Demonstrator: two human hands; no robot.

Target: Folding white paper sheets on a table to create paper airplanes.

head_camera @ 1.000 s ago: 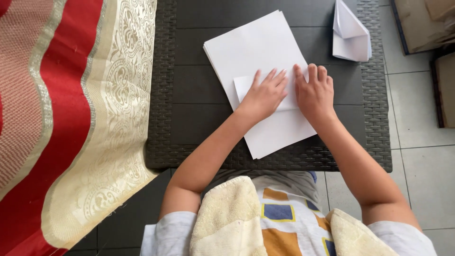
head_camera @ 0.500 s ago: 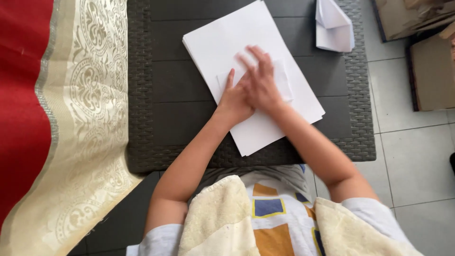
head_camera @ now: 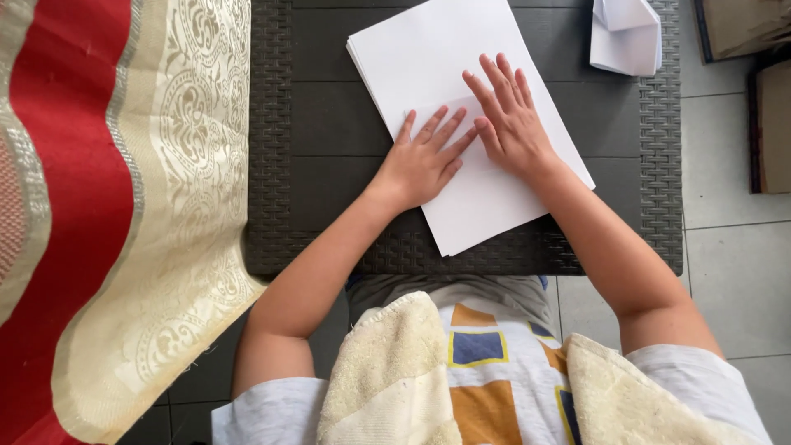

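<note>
A stack of white paper (head_camera: 428,49) lies tilted on a dark wicker-edged table (head_camera: 329,140). On top of the stack is a smaller folded white sheet (head_camera: 465,111), mostly covered by my hands. My left hand (head_camera: 424,161) lies flat on its left part, fingers spread. Beside it, my right hand (head_camera: 507,119) presses flat on the right part, fingers pointing away from me. Neither hand grips anything.
A folded white paper shape (head_camera: 626,37) sits at the table's far right corner. A red and gold patterned cloth (head_camera: 107,206) covers the left. Brown cardboard (head_camera: 770,91) lies on the tiled floor at right. A cream towel (head_camera: 395,371) hangs over my shoulders.
My right hand, which crossed over the left half a second ago, has slid to the right and now lies flat beside it. The left hand stays pressed on the folded sheet.
</note>
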